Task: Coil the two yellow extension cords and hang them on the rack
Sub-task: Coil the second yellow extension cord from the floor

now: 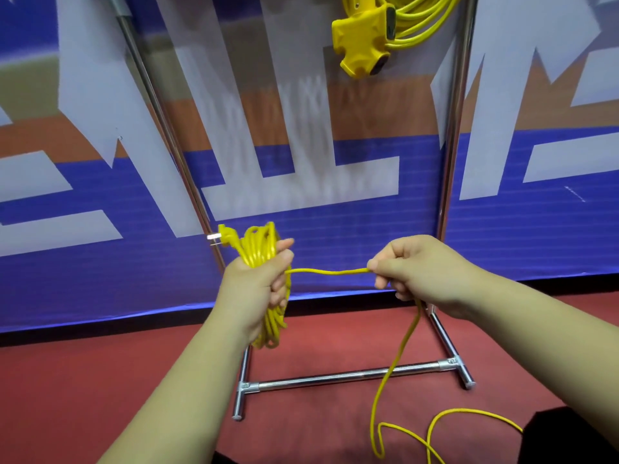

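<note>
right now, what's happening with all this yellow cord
A person is partway through coiling a yellow extension cord. The left hand grips a bundle of finished loops, the plug sticking out on top. The right hand pinches the cord where it stretches between the hands; the rest trails onto the red floor. A second yellow cord, with its socket block, already hangs on the metal rack.

Left hand (258, 283), right hand (422, 266) and 2 forearms (187, 380) are bare; clothing (569, 440) is dark.
</note>
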A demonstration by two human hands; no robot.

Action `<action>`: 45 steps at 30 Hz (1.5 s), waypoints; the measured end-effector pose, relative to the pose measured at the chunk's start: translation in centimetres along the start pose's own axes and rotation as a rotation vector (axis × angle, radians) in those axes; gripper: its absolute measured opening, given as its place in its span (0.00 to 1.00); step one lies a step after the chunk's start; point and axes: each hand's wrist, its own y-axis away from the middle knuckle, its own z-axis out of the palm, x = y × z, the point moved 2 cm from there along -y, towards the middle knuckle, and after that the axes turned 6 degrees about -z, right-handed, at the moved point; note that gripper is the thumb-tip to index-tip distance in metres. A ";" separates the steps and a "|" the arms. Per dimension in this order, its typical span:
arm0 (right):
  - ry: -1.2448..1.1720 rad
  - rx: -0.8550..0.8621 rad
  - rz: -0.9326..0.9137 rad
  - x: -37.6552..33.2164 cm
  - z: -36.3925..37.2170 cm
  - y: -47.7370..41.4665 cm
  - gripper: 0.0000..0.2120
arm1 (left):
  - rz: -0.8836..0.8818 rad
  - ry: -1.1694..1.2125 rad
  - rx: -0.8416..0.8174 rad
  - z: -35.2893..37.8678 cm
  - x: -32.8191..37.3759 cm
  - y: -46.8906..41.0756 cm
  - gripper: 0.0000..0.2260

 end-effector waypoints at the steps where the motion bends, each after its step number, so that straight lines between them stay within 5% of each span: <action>1: 0.010 -0.023 -0.021 -0.4 0.2 0.1 0.10 | -0.010 -0.023 -0.047 0.6 -0.2 0.3 0.11; 7: -0.044 -0.116 -0.156 -1.6 1.1 0.3 0.08 | -0.064 -0.149 -0.275 3.1 -1.6 1.4 0.12; 17: -0.183 -0.171 -0.184 -1.6 0.9 0.5 0.08 | -0.069 -0.168 -0.432 4.3 -1.3 1.9 0.08; 22: -0.195 -0.236 -0.187 -1.3 0.8 0.7 0.04 | -0.089 -0.081 -0.399 4.8 -1.0 1.9 0.02; 30: -0.140 -0.340 -0.097 0.0 -0.8 0.7 0.04 | -0.078 0.056 -0.218 3.5 0.2 1.2 0.11; 33: -0.127 -0.289 -0.063 0.1 -1.2 0.7 0.02 | -0.076 0.113 -0.154 2.5 0.8 0.7 0.02; 40: -0.172 0.014 0.157 1.2 -2.9 0.0 0.04 | -0.069 0.264 0.067 -1.2 0.8 -1.1 0.06; 45: -0.361 0.224 0.295 1.8 -3.8 -0.6 0.05 | -0.035 0.270 0.056 -1.8 1.2 -1.1 0.07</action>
